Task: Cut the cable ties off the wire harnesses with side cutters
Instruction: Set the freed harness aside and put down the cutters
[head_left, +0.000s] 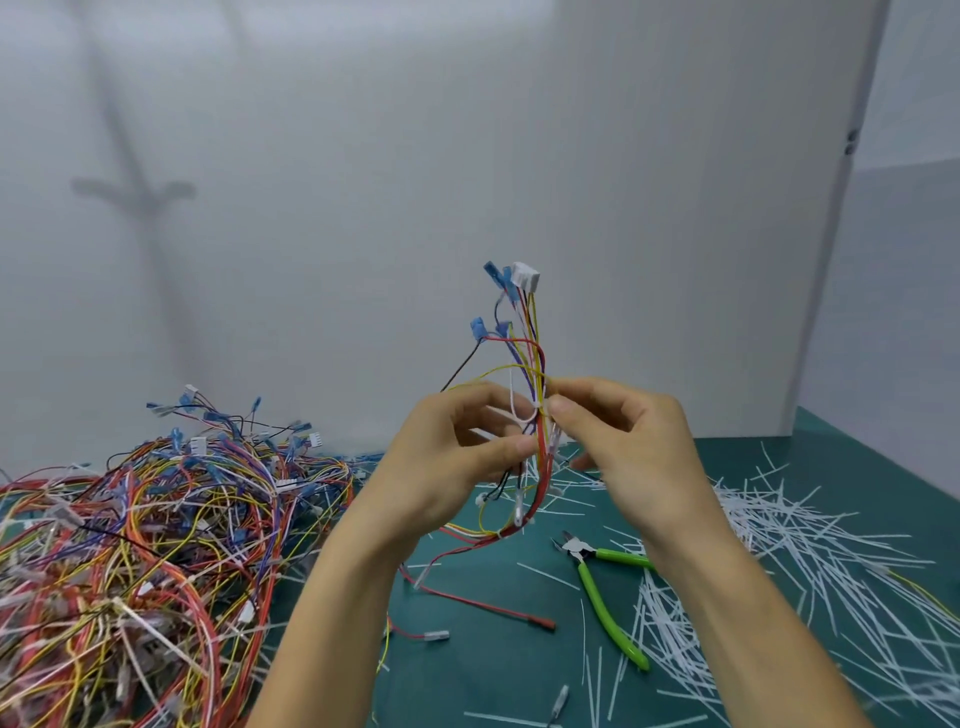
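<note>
Side cutters (594, 587) lie on the green mat (493, 675), below both raised hands. Wire harness (543, 452), light, limp and springy, stands upright between them and is best gripped at its bundled middle. Left hand (447, 457) curls round that bundle; right hand (634, 447) pinches it opposite, perhaps at a cable tie, too small to tell.

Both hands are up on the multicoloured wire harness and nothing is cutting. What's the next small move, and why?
Probably release the right hand and reach down for the green-handled side cutters, with the left hand holding the multicoloured wire harness. Both hands pinch the bundle now, and the cutters lie unheld on the dark green mat beside the right forearm.
</note>
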